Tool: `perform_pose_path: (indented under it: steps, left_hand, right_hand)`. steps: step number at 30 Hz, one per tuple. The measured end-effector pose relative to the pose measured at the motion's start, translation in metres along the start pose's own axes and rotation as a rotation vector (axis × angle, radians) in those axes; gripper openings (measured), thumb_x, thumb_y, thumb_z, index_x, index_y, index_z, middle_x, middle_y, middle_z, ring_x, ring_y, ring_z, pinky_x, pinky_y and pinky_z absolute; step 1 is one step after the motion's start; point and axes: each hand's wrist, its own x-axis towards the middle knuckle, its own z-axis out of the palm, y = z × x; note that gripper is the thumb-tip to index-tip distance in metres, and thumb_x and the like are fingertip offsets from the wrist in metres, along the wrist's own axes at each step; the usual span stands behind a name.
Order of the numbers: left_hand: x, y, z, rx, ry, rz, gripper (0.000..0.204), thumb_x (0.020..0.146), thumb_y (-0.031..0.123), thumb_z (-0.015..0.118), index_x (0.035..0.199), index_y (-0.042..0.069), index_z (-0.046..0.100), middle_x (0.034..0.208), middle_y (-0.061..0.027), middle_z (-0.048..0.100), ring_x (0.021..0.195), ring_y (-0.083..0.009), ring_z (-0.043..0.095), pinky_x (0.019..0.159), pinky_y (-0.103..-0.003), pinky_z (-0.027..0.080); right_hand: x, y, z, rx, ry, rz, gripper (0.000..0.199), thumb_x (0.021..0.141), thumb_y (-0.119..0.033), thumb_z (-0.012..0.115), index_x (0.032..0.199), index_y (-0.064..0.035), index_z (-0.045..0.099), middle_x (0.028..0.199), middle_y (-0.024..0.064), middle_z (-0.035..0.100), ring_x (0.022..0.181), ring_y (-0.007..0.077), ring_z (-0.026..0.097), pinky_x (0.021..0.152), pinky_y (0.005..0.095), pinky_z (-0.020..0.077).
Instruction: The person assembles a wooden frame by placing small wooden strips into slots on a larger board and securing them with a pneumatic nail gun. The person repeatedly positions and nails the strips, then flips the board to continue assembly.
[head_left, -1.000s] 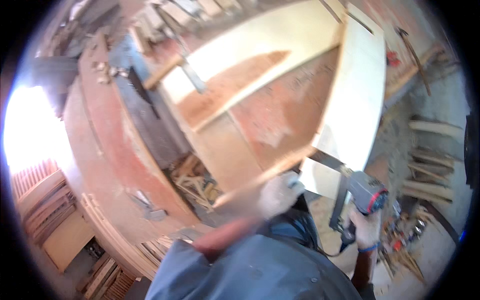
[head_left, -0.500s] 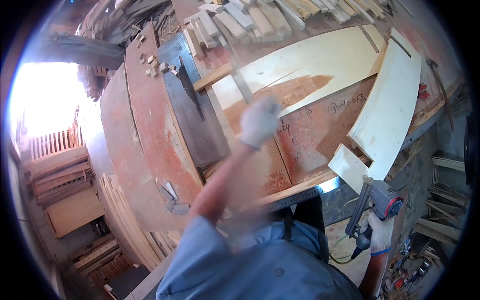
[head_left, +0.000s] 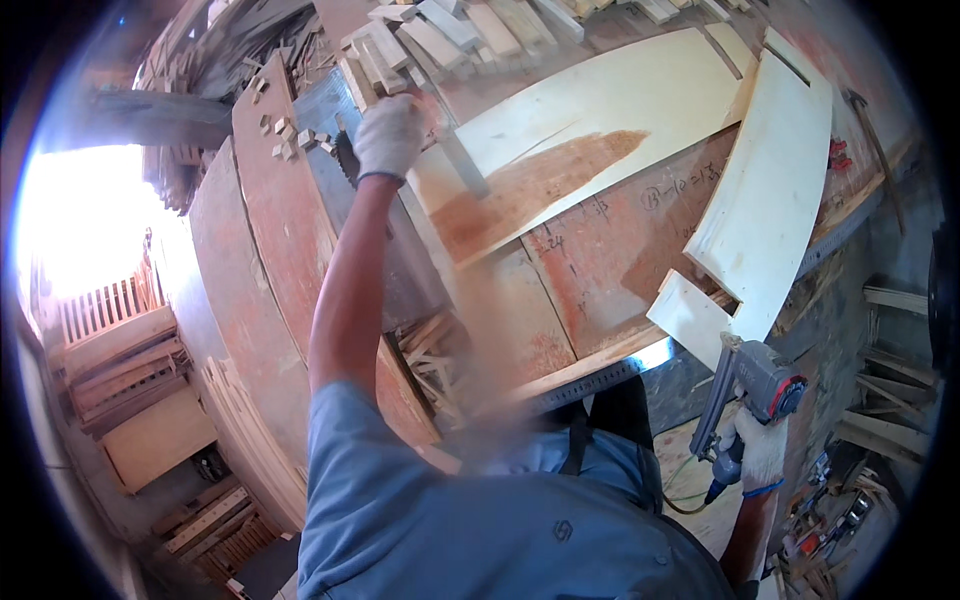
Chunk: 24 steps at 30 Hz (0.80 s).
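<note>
A: How many hands show, and what does each one do?

B: 2, both gloved in white. The left hand [head_left: 388,135] reaches far out over the bench [head_left: 600,250], its fingers curled shut on a long wood strip [head_left: 462,270] that runs back toward the person and blurs badly on the way. The right hand [head_left: 757,452] hangs low beside the bench edge, closed around the grip of 1 nail gun [head_left: 745,395].

A: Where does the gun point?

B: Its nose slants up toward a small pale offcut [head_left: 690,318] at the bench edge; whether they touch cannot be told.

A: What else lies on the bench?

B: 2 large pale panels: 1 broad sheet [head_left: 610,110] with a reddish stain across it, and 1 curved board [head_left: 775,200] along the right side. The offcut sits just beside the curved board's lower end.

A: And around it?

B: A heap of short sticks [head_left: 450,35] past the far edge, too many to count. More scrap [head_left: 425,350] lies in a gap under the left arm. A metal rail [head_left: 600,378] runs along the near edge. The left arm and the strip cover part of the bench.
</note>
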Motion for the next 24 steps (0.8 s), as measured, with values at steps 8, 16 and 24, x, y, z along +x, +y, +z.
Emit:
perform_pose_path:
  steps: [8,16,24]
  left_hand:
    - [-0.113,0.055,-0.015,-1.764,-0.1,-0.16,0.044,0.107,0.018,0.061,0.146,-0.002,0.057,0.127,-0.0097,0.068,0.111,-0.0215,0.07,0.09,-0.039,0.061]
    - [-0.169,0.084,0.055,-1.62,-0.374,-0.253,0.041,0.102,0.004,0.061,0.142,0.004,0.061,0.123,-0.0074,0.069,0.105,-0.0188,0.07,0.092,-0.033,0.06]
    - [-0.185,0.073,0.049,-1.189,-0.422,-0.272,0.044,0.101,0.003,0.058,0.145,0.006,0.063,0.122,-0.0069,0.072,0.101,-0.0166,0.072,0.088,-0.031,0.061]
  right_hand:
    - [0.0,-0.001,0.002,0.049,-0.027,0.0,0.006,0.092,-0.007,0.067,0.09,-0.0042,0.072,0.069,0.0025,0.067,0.062,0.0121,0.063,0.059,0.0292,0.0471]
    - [0.0,-0.002,0.0,-0.029,-0.011,0.057,0.008,0.092,-0.009,0.067,0.088,-0.0038,0.071,0.069,0.0031,0.067,0.063,0.0133,0.065,0.06,0.0295,0.049]
    - [0.0,0.003,-0.004,-0.016,-0.041,0.073,0.008,0.092,-0.01,0.067,0.087,-0.0044,0.071,0.072,0.0041,0.067,0.064,0.0139,0.064,0.062,0.0294,0.0495]
